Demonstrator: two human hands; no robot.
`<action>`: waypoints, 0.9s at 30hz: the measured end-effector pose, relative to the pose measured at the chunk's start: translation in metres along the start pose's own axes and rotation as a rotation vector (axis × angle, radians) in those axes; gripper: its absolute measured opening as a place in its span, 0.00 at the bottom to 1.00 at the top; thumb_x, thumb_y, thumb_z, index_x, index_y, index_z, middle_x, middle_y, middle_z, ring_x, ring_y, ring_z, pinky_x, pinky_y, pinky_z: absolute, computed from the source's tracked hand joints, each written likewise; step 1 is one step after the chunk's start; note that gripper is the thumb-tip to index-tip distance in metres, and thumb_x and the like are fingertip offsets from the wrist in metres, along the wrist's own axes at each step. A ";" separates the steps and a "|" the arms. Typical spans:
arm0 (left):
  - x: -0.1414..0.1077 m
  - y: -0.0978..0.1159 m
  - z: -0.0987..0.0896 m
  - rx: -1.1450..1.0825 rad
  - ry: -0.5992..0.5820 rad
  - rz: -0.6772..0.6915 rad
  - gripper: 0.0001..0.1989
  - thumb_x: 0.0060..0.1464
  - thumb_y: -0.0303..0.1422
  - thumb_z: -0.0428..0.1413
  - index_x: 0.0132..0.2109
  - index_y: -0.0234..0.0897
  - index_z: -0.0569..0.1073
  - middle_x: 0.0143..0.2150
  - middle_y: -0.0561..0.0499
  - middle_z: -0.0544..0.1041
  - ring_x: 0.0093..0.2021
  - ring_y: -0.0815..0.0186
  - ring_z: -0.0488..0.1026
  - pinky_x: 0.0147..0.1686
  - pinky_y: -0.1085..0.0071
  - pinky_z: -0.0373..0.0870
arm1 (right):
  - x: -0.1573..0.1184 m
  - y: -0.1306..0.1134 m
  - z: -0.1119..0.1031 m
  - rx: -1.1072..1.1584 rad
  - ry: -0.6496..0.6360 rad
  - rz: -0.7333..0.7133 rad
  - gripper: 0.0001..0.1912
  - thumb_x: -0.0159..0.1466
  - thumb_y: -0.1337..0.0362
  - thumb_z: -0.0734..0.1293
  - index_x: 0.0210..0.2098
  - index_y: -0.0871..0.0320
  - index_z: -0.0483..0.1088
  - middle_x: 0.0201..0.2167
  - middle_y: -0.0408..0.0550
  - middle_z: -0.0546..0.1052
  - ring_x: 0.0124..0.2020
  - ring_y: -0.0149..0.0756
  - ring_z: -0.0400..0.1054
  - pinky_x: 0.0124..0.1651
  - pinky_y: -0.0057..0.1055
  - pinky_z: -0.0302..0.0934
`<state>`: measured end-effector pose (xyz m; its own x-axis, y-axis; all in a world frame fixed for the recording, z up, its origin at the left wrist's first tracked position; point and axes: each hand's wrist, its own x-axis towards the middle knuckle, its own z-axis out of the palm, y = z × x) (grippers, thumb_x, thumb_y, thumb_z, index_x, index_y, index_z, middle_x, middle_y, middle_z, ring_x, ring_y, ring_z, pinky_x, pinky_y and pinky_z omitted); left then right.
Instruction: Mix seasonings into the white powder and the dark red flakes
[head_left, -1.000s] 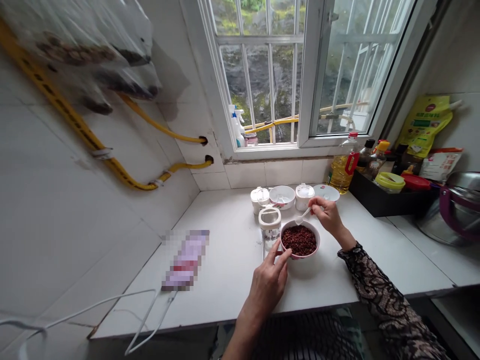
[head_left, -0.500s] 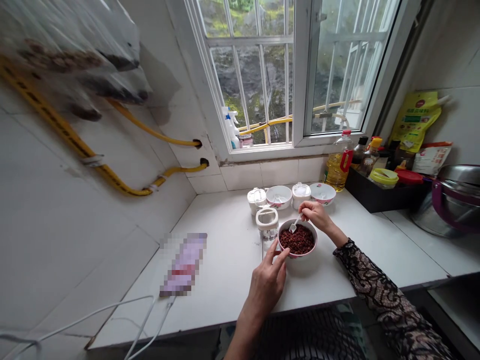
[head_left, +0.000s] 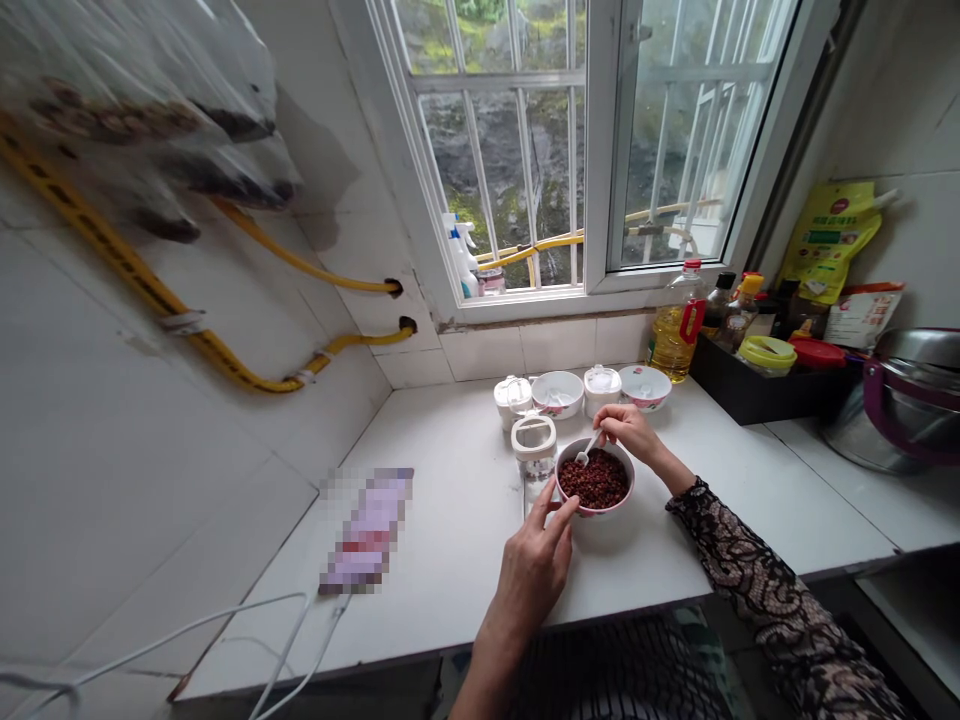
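A bowl with a pink pattern stands on the counter, filled with dark red dried grains that look like Sichuan peppercorns. My left hand steadies the bowl, its fingers against the left and near side of the rim. A small white plastic spoon is pinched between the fingertips of my right hand; its scoop rests on the grains near the bowl's far left. Close by on the left is a clear jar with a white rim.
Behind stand two white-lidded jars and two white bowls. An oil bottle, a black condiment box and a steel pot are at right. A purple blurred object with a white cable lies left.
The spoon's scoop has shifted slightly to the left and is tilted differently in the bowl. My right hand has barely moved, and my left hand stays on the bowl.
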<state>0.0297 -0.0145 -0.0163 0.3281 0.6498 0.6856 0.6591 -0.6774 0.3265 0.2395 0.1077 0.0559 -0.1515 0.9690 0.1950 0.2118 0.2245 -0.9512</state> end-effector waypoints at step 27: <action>0.000 0.000 0.001 0.010 0.004 -0.002 0.22 0.60 0.22 0.48 0.59 0.41 0.67 0.66 0.39 0.65 0.56 0.59 0.74 0.47 0.66 0.78 | -0.002 -0.008 0.013 0.185 0.060 -0.067 0.10 0.56 0.58 0.66 0.34 0.59 0.72 0.28 0.50 0.82 0.24 0.31 0.69 0.31 0.29 0.64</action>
<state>0.0309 -0.0140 -0.0168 0.3242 0.6499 0.6874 0.6666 -0.6725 0.3215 0.2254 0.1030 0.0596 -0.1002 0.9581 0.2684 0.0215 0.2718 -0.9621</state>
